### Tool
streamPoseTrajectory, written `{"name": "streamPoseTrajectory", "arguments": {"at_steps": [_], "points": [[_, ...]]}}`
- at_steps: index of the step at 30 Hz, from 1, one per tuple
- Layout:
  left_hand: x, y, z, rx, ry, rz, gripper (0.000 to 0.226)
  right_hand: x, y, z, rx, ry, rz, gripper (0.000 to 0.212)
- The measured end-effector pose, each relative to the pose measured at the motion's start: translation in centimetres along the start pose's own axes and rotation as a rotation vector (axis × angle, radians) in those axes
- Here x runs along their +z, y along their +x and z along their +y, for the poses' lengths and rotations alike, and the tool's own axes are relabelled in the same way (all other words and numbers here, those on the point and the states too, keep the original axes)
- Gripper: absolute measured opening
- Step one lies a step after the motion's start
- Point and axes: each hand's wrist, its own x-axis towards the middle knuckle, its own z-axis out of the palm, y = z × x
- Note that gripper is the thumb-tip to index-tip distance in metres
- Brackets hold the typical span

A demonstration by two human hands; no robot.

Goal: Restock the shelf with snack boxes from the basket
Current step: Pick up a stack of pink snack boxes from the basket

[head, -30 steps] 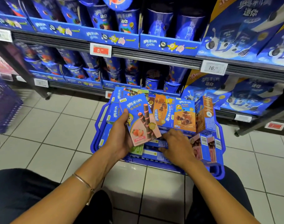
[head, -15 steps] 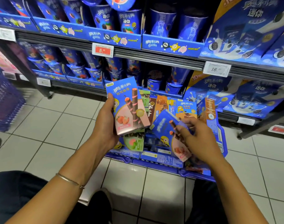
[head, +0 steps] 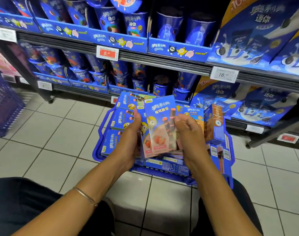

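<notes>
Snack boxes (head: 159, 126): head view; what look like two strawberry wafer-roll boxes are held face to face and upright, just above the basket, between both hands.
Left hand (head: 130, 138): fingers are curled round the left edge of the held boxes, with the thumb laid on the front face.
Right hand (head: 190, 137): fingertips are clamped on the right edge of the front box; the palm side is hidden.
Basket (head: 101, 133): blue, set on the tiled floor (head: 60, 126) close to the lowest shelf. More boxes are seen inside, some lying flat, and a brown box (head: 213, 123) stands on end at the right.
Shelf (head: 162, 64): stocked with rows of blue biscuit cups (head: 111, 23) and large cartons (head: 257, 40); no free gap for boxes can be made out.
Step in hand: judged to be the squaring-up of a pair taken from the basket; this pair is not yet shelved.
Next move: a matching facing must be found first. A lift toward the shelf is then called for, with the pair kept aligned under one firm grip.
</notes>
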Motion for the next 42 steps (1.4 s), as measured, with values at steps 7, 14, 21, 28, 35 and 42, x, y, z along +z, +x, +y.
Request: {"name": "streamPoseTrajectory", "arguments": {"at_steps": [7, 14, 21, 28, 35, 42], "points": [[0.5, -0.6, 0.1, 0.106, 0.012, -0.048, 0.042, 1.9, -0.6, 0.4, -0.119, -0.118, -0.006, 0.009], [-0.4, 0.0, 1.4, 0.115, -0.168, -0.019, 0.042, -2.4, 0.5, 1.7, -0.274, -0.494, -0.001, 0.015], [-0.9, 0.1, 1.7, 0.119, -0.268, -0.009, 0.046, -5.2, 2.4, 6.2, -0.144, -1.076, -0.117, 0.034], [-1.0, 0.0, 1.5, 0.092, -0.241, -0.032, 0.046, -4.9, 1.2, 8.1, -0.381, -1.446, -0.109, 0.048], [-0.9, 0.2, 1.3, 0.067, -0.192, -0.008, 0.047, -4.7, 0.9, 8.8, -0.442, -1.532, 0.014, 0.041], [-0.9, 0.0, 1.5, 0.057, -0.154, -0.028, 0.046, -5.2, 1.0, 8.2, -0.425, -1.279, -0.017, 0.038]]}}
